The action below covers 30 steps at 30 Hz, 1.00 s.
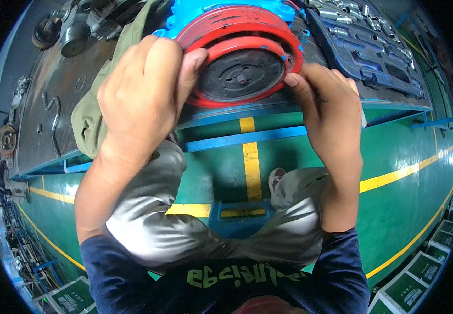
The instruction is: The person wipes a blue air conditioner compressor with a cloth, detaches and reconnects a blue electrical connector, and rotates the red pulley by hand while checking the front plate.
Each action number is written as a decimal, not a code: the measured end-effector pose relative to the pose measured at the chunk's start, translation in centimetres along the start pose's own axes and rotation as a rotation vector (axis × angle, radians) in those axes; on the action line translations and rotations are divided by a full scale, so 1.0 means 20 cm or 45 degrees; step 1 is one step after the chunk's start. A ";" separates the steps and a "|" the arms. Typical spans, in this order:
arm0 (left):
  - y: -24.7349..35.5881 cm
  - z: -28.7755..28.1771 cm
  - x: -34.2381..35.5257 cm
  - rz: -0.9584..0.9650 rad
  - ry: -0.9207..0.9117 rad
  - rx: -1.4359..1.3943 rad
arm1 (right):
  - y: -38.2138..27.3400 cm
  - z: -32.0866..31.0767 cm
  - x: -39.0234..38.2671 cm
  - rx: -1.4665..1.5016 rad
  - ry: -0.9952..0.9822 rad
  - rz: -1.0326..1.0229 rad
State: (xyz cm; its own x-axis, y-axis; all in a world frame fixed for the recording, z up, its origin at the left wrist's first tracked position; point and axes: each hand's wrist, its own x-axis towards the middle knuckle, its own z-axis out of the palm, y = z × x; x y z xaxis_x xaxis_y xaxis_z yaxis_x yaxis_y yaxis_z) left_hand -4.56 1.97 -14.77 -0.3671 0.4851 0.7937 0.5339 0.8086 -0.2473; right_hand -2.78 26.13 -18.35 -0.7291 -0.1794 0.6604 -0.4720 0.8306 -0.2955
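Green floor (388, 149) with yellow stripes spreads beneath a dark workbench (37, 149) edged in blue. At the top centre, by the bench's near edge, is a red pulley (252, 44) with a round black centre disc (239, 76), set in front of a bright blue casing (195, 10). Being round, the pulley has no long side; its flat face points toward the person, leaning slightly upward, and its axle line runs away from the person into the casing.

The left hand (145, 89) grips the rim's left side, thumb laid toward the front face, fingers curled close, their tips hidden. The right hand (333, 99) pinches the right side, thumb tip against the rim, bent fingers only slightly parted from it.

Olive-green cloth (87, 128) lies beside the left hand; farther left are a bent metal rod (55, 123) and grimy metal parts (75, 41). To the right sits a blue tool tray (360, 52) with silver sockets.

Below are pale trousers (158, 220), a blue stool (242, 219) and a navy shirt (221, 288) bearing greenish lettering, upside down in this view. Crates (409, 288) with green tops, lower right, carry small pale print, too small to read.
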 end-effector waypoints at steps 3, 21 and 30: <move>-0.03 -0.03 -0.08 -0.077 -0.092 0.022 | -0.03 0.01 0.02 0.003 0.011 -0.011; -0.14 0.08 -0.35 -0.391 -0.098 -0.226 | -0.12 0.03 0.03 -0.228 -0.130 0.167; -0.03 0.11 -0.20 -0.215 0.235 -0.353 | 0.06 0.01 -0.07 0.057 -0.250 0.281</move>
State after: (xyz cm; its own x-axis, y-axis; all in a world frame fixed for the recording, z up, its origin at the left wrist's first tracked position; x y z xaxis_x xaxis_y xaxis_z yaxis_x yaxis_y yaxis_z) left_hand -5.07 0.15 -18.99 -0.3378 0.2638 0.9035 0.6729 0.7389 0.0358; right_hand -2.37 27.28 -19.82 -0.8966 -0.0991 0.4316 -0.3094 0.8375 -0.4505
